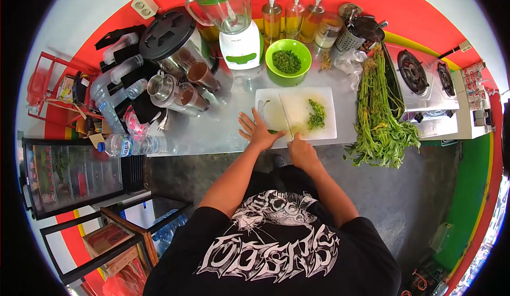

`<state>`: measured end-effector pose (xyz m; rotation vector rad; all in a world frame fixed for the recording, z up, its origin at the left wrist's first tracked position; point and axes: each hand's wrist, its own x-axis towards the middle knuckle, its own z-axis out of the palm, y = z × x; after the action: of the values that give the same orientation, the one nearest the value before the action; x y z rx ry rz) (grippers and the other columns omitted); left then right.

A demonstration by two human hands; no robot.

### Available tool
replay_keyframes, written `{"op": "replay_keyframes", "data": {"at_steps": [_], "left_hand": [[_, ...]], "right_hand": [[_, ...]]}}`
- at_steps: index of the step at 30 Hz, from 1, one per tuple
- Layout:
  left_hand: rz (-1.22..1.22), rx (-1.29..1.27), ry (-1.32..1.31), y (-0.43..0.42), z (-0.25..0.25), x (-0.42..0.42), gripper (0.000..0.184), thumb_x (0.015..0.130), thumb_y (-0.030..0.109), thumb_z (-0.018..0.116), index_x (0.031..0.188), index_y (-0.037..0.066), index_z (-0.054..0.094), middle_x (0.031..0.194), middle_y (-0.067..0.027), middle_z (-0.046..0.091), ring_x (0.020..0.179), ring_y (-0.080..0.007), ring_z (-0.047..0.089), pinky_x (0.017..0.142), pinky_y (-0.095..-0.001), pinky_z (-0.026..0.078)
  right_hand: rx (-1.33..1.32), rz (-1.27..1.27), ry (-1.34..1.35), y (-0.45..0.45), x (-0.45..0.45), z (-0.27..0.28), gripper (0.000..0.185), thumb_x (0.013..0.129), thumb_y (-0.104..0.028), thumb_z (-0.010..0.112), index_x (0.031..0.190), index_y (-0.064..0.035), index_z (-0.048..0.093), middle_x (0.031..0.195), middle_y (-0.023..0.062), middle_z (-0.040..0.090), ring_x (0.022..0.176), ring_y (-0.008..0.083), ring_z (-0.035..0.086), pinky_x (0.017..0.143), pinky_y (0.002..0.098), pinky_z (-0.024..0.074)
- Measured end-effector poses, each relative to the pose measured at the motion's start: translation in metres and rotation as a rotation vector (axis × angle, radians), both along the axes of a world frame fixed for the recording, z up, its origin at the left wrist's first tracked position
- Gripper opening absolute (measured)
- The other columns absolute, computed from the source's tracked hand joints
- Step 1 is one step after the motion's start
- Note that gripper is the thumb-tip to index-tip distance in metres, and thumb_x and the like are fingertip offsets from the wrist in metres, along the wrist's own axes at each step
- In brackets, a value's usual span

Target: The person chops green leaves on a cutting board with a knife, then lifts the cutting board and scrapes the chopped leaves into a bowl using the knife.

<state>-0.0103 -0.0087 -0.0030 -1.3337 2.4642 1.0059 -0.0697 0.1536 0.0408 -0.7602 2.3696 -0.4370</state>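
Observation:
A white cutting board (pixel 326 96) lies near the front edge of the metal counter. My right hand (pixel 303 151) is closed around the handle of a knife (pixel 287 116), whose thin blade points away across the board. My left hand (pixel 260 134) rests at the board's near left corner with its fingers spread. A small green piece (pixel 272 132) shows by that hand; whether the hand touches it is hard to see. Chopped green leaves (pixel 316 115) lie in a pile right of the blade. Behind the board, a green bowl (pixel 303 62) holds more chopped greens.
A blender (pixel 239 49) and pump bottles (pixel 294 17) stand behind. At right, a bunch of leafy stalks (pixel 380 120) hangs over the counter edge beside a gas stove (pixel 419 89). Metal cups (pixel 183 95) and a water bottle (pixel 130 145) are at left.

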Motion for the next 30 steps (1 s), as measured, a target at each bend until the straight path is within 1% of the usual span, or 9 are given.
{"op": "replay_keyframes", "data": {"at_steps": [2, 4, 6, 12, 17, 20, 25, 28, 30], "left_hand": [[0.006, -0.003, 0.002, -0.001, -0.008, 0.0, 0.156, 0.053, 0.07, 0.085, 0.155, 0.007, -0.015, 0.153, -0.0341, -0.03, 0.143, -0.048, -0.03, 0.108, -0.0707, -0.01], [0.0, 0.004, -0.004, 0.001, -0.006, 0.001, 0.156, 0.053, 0.069, 0.085, 0.156, 0.007, -0.015, 0.153, -0.034, -0.03, 0.143, -0.048, -0.029, 0.109, -0.0702, -0.01], [-0.006, -0.001, -0.011, -0.003, -0.004, 0.001, 0.156, 0.053, 0.069, 0.086, 0.156, 0.008, -0.015, 0.153, -0.0339, -0.03, 0.143, -0.048, -0.029, 0.109, -0.0696, -0.01], [0.013, 0.001, -0.005, 0.0, -0.003, -0.001, 0.155, 0.054, 0.067, 0.086, 0.156, 0.008, -0.015, 0.153, -0.0355, -0.029, 0.144, -0.0481, -0.029, 0.109, -0.0698, -0.01], [-0.014, -0.028, -0.023, -0.001, -0.006, 0.002, 0.156, 0.053, 0.07, 0.084, 0.155, 0.008, -0.016, 0.153, -0.0355, -0.028, 0.144, -0.0477, -0.028, 0.11, -0.0691, -0.009], [-0.006, -0.003, -0.011, 0.001, -0.001, 0.0, 0.151, 0.059, 0.063, 0.086, 0.155, 0.009, -0.017, 0.153, -0.0351, -0.03, 0.143, -0.047, -0.03, 0.11, -0.0682, -0.011], [-0.007, 0.005, -0.015, 0.001, 0.003, 0.001, 0.151, 0.059, 0.063, 0.086, 0.155, 0.009, -0.016, 0.153, -0.0348, -0.03, 0.144, -0.0469, -0.03, 0.11, -0.0681, -0.01], [-0.011, -0.018, -0.016, 0.0, -0.003, 0.002, 0.152, 0.058, 0.065, 0.086, 0.155, 0.01, -0.017, 0.153, -0.035, -0.029, 0.144, -0.0481, -0.028, 0.109, -0.0698, -0.009], [-0.016, -0.027, -0.007, 0.001, -0.004, 0.001, 0.153, 0.056, 0.068, 0.085, 0.155, 0.011, -0.018, 0.153, -0.0354, -0.029, 0.144, -0.0492, -0.027, 0.108, -0.0714, -0.009]], "right_hand": [[0.027, 0.03, 0.044, 0.001, -0.001, -0.013, 0.038, 0.098, -0.031, 0.053, 0.11, 0.0039, 0.043, 0.092, 0.0325, 0.066, 0.087, 0.0517, 0.066, 0.079, 0.0587, 0.052], [0.027, 0.043, 0.032, 0.0, -0.006, 0.0, 0.039, 0.099, -0.031, 0.053, 0.111, 0.0038, 0.043, 0.092, 0.0318, 0.067, 0.087, 0.0518, 0.066, 0.078, 0.0585, 0.0524], [0.153, 0.128, 0.008, -0.003, -0.007, 0.015, 0.039, 0.1, -0.029, 0.052, 0.117, 0.0045, 0.042, 0.096, 0.0283, 0.069, 0.093, 0.0446, 0.068, 0.08, 0.0516, 0.0551], [0.108, 0.075, 0.0, -0.002, -0.003, -0.002, 0.038, 0.098, -0.03, 0.054, 0.114, 0.0034, 0.044, 0.096, 0.0278, 0.069, 0.091, 0.0451, 0.069, 0.078, 0.0523, 0.0553], [0.087, 0.122, 0.044, 0.001, -0.005, 0.01, 0.037, 0.098, -0.03, 0.054, 0.113, 0.0022, 0.044, 0.093, 0.0268, 0.07, 0.089, 0.0458, 0.069, 0.076, 0.0525, 0.0555], [0.092, 0.062, 0.057, -0.003, 0.001, -0.01, 0.036, 0.098, -0.03, 0.054, 0.113, 0.002, 0.045, 0.093, 0.0265, 0.07, 0.088, 0.0451, 0.069, 0.076, 0.0521, 0.0558], [0.144, 0.11, 0.072, -0.006, -0.007, -0.001, 0.035, 0.089, -0.019, 0.063, 0.111, 0.0007, 0.044, 0.091, 0.0245, 0.07, 0.088, 0.0423, 0.071, 0.075, 0.0507, 0.0568], [0.123, 0.107, 0.071, -0.004, -0.001, 0.008, 0.032, 0.09, -0.019, 0.06, 0.11, 0.0019, 0.046, 0.09, 0.0243, 0.07, 0.087, 0.0423, 0.071, 0.074, 0.0502, 0.057], [0.093, 0.088, 0.073, -0.004, 0.0, -0.004, 0.032, 0.09, -0.02, 0.059, 0.11, 0.0022, 0.046, 0.09, 0.0243, 0.07, 0.087, 0.0425, 0.071, 0.074, 0.0502, 0.057]]}}
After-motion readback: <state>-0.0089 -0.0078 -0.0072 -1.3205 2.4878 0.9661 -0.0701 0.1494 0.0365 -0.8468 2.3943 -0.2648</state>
